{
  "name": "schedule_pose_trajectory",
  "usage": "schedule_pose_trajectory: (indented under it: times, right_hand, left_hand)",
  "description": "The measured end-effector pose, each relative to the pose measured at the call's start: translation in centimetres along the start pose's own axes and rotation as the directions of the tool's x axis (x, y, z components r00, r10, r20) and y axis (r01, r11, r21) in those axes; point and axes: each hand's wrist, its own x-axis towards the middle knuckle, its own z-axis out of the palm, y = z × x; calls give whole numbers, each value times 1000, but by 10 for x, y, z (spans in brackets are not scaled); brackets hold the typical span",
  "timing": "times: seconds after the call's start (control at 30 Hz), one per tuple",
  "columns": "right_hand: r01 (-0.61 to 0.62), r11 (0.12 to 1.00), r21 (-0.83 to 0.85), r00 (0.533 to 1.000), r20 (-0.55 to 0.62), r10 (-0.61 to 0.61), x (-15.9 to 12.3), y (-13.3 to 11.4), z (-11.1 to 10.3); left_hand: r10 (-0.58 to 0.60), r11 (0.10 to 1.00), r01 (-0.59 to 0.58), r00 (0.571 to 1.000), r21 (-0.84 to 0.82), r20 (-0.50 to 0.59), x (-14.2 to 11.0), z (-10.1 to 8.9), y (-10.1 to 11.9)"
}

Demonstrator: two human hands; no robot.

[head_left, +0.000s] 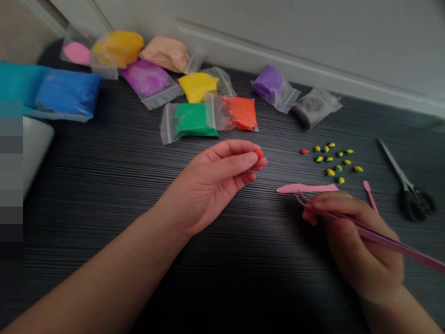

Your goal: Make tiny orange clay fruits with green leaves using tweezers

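Observation:
Between the thumb and forefinger of my left hand [222, 174] is a small orange-red clay piece [259, 154], pinched above the table. My right hand [358, 236] grips pink tweezers [371, 235] with curved tips, which point left and stand slightly apart with nothing between them. Just beyond the tips lies a pink plastic clay knife [306, 188]. Several tiny yellow-and-green clay pieces [329, 159] are scattered on the table past my right hand. A single small orange-red clay ball [304, 151] sits at their left side.
Zip bags of green clay [194, 119], orange-red clay [243, 113], yellow clay [199, 86], purple clay [267, 83] and grey clay [309, 111] lie along the back. Blue clay [67, 93] is at left. Scissors [405, 183] and a small pink tool [370, 197] lie at right.

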Motion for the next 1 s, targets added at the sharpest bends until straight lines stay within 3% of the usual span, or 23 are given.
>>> schedule_pose_trajectory:
  times: [0.1, 0.2, 0.43, 0.7, 1.0]
  right_hand:
    - [-183, 961, 209, 983, 8, 186, 3, -4, -1]
    - [-207, 948, 242, 978, 46, 202, 4, -4, -2]
    - [-56, 997, -46, 997, 46, 58, 4, -4, 1]
    - [165, 933, -320, 985, 104, -138, 5, -11, 10]
    - [234, 892, -387, 972, 127, -200, 5, -10, 14]
  left_hand:
    - [1, 1000, -1, 1000, 4, -5, 0, 0, 0]
    - [4, 1000, -4, 1000, 6, -5, 0, 0, 0]
    - [10, 1000, -10, 1000, 25, -2, 0, 0, 0]
    - [17, 1000, -17, 1000, 17, -1, 1, -1, -2]
    - [19, 1000, -19, 999, 4, 26, 1, -1, -1]
